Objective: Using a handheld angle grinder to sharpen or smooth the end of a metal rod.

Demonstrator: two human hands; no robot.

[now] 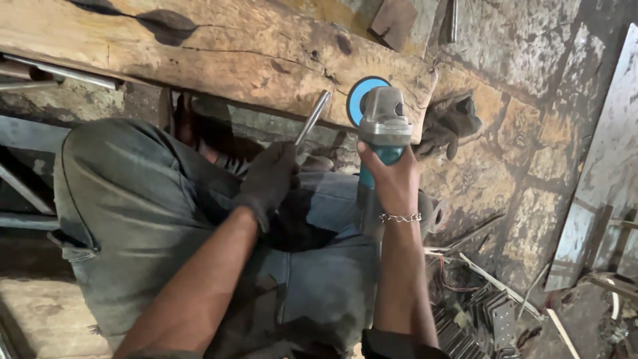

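Note:
My left hand wears a dark work glove and grips a short shiny metal rod that slants up toward the wooden beam. My bare right hand, with a chain bracelet on the wrist, holds a teal and grey angle grinder upright. Its blue disc sits just right of the rod's upper end, against the beam's edge. My knees in grey trousers fill the lower left.
A spare dark glove lies on the beam's right end. Metal pipes stick out at far left. Stone-paved floor spreads to the right, with metal brackets and scraps at lower right and a metal sheet leaning at the right edge.

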